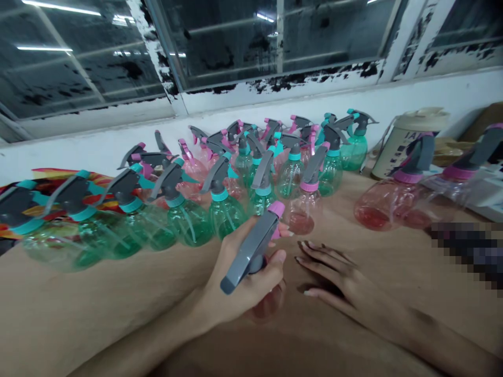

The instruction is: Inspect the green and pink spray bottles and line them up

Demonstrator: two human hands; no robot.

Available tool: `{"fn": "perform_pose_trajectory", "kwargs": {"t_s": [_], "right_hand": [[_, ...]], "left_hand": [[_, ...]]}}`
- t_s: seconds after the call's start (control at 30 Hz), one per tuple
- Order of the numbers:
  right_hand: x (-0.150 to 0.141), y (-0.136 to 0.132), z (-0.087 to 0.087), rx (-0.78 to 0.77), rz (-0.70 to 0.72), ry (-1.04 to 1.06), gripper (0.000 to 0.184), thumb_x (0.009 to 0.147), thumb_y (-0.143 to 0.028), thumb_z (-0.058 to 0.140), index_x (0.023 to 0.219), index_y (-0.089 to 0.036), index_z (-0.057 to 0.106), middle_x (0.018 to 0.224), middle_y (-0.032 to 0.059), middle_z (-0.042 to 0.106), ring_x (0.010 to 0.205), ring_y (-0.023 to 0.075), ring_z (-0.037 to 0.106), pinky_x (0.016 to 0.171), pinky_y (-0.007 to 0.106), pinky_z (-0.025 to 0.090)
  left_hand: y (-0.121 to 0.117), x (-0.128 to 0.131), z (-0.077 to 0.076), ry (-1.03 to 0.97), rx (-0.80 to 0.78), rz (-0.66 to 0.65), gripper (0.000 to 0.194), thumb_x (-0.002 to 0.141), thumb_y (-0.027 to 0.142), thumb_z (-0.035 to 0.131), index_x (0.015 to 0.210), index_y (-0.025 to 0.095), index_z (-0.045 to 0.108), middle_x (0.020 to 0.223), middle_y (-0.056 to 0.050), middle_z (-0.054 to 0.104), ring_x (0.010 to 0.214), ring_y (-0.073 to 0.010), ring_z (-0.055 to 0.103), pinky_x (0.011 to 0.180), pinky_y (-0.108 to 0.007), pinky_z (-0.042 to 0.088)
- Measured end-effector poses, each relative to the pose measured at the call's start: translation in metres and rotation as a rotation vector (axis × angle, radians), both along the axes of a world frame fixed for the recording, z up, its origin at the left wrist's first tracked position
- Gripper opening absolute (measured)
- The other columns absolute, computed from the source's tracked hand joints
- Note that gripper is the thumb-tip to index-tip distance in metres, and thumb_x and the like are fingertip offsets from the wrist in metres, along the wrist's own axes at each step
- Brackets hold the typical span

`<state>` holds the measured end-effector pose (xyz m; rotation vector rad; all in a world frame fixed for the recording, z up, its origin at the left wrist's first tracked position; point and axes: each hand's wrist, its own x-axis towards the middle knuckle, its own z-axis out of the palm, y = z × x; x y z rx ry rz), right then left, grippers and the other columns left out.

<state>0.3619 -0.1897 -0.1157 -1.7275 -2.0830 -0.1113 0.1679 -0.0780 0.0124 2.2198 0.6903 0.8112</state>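
My left hand (pixel 245 277) is wrapped round the neck of a pink spray bottle (pixel 268 308), whose grey trigger head with a pink nozzle slants up over the fingers. Most of that bottle's body is hidden beneath the hand. To its right, my right hand (pixel 340 275) rests palm down near the table surface, fingers stretched out and holding nothing. Just beyond both hands stands another pink spray bottle (pixel 304 212) with a little pink tint at its base. Beside it is a green spray bottle (pixel 227 212) with a turquoise collar.
A row of green spray bottles (pixel 188 220) runs to the left, with more green and pink ones behind. Two pink spray bottles (pixel 377 207) stand at the right. A cream container (pixel 406 141) is by the wall. Bright patterned cloth (pixel 106 201) lies behind the left bottles on the table (pixel 157 283).
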Motion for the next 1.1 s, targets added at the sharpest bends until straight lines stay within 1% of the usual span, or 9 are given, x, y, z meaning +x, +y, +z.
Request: {"fn": "perform_pose_trajectory", "kwargs": {"t_s": [0.13,0.23,0.33,0.53,0.6,0.7,0.83,1.0,1.1], "right_hand": [[-0.001,0.001,0.001,-0.004,0.000,-0.005,0.050,0.087,-0.045,0.051,0.132,-0.024,0.046,0.137,0.0050,0.048,0.128,0.0237,0.041,0.102,0.046,0.040],[-0.002,0.001,0.003,-0.012,0.005,-0.004,0.050,0.087,-0.045,0.051,0.132,-0.023,0.046,0.137,0.0056,0.049,0.128,0.0238,0.040,0.101,0.046,0.040],[-0.003,0.002,0.002,-0.005,-0.002,-0.001,0.049,0.087,-0.045,0.051,0.131,-0.023,0.048,0.136,0.0059,0.050,0.127,0.0243,0.042,0.101,0.047,0.040],[-0.007,0.008,0.003,0.008,0.006,0.059,0.048,0.086,-0.046,0.052,0.130,-0.025,0.048,0.132,0.0073,0.054,0.123,0.0261,0.045,0.099,0.049,0.042],[-0.010,0.008,0.010,-0.029,0.038,0.090,0.049,0.086,-0.047,0.052,0.129,-0.025,0.048,0.133,0.0074,0.052,0.123,0.0255,0.045,0.100,0.048,0.040],[-0.020,0.006,0.026,-0.085,0.065,0.165,0.058,0.082,-0.052,0.054,0.132,-0.023,0.043,0.134,0.0089,0.051,0.123,0.0256,0.046,0.100,0.047,0.040],[-0.043,0.004,0.051,-0.087,0.045,0.292,0.069,0.077,-0.057,0.058,0.132,-0.023,0.036,0.128,0.0109,0.054,0.114,0.0276,0.053,0.090,0.045,0.047],[-0.077,0.011,0.070,-0.003,0.068,0.448,0.068,0.069,-0.059,0.065,0.122,-0.020,0.044,0.111,0.0101,0.061,0.098,0.0271,0.059,0.080,0.042,0.049],[-0.093,0.017,0.076,0.045,0.029,0.502,0.055,0.068,-0.052,0.068,0.109,-0.020,0.052,0.103,0.0084,0.061,0.093,0.0258,0.058,0.076,0.040,0.049]], "left_hand": [[0.002,0.000,-0.001,0.002,0.018,-0.057,0.009,0.075,0.026,0.051,0.083,0.024,0.051,0.058,0.005,0.049,0.048,-0.0130,0.050,0.048,-0.024,0.045],[0.002,-0.001,-0.003,0.027,-0.032,-0.071,0.011,0.077,0.030,0.051,0.086,0.024,0.050,0.054,0.007,0.045,0.038,-0.0107,0.039,0.038,-0.023,0.036],[0.000,-0.002,-0.003,0.037,-0.070,-0.079,0.008,0.081,0.031,0.052,0.082,0.024,0.049,0.054,0.007,0.045,0.041,-0.0104,0.040,0.041,-0.023,0.037],[-0.003,-0.005,-0.001,-0.045,-0.010,-0.103,0.009,0.080,0.026,0.054,0.073,0.022,0.051,0.062,0.005,0.052,0.053,-0.0115,0.051,0.052,-0.023,0.045],[-0.003,-0.005,-0.002,-0.048,-0.038,-0.088,0.006,0.080,0.029,0.055,0.081,0.023,0.055,0.063,0.004,0.053,0.051,-0.0116,0.050,0.051,-0.024,0.045],[-0.003,-0.006,-0.005,-0.073,-0.073,-0.061,0.022,0.079,0.033,0.059,0.098,0.023,0.058,0.067,0.003,0.056,0.053,-0.0133,0.051,0.053,-0.027,0.047],[-0.004,-0.007,-0.009,-0.125,-0.141,-0.100,0.034,0.075,0.031,0.064,0.106,0.020,0.058,0.074,0.001,0.060,0.057,-0.0143,0.055,0.057,-0.028,0.051],[-0.005,-0.006,-0.011,-0.110,-0.102,-0.146,0.037,0.076,0.030,0.066,0.110,0.024,0.055,0.097,-0.002,0.066,0.075,-0.0167,0.062,0.070,-0.031,0.053],[-0.006,-0.006,-0.010,-0.107,-0.119,-0.202,0.046,0.076,0.028,0.067,0.118,0.025,0.049,0.109,-0.003,0.064,0.089,-0.0187,0.063,0.081,-0.033,0.052]]}}
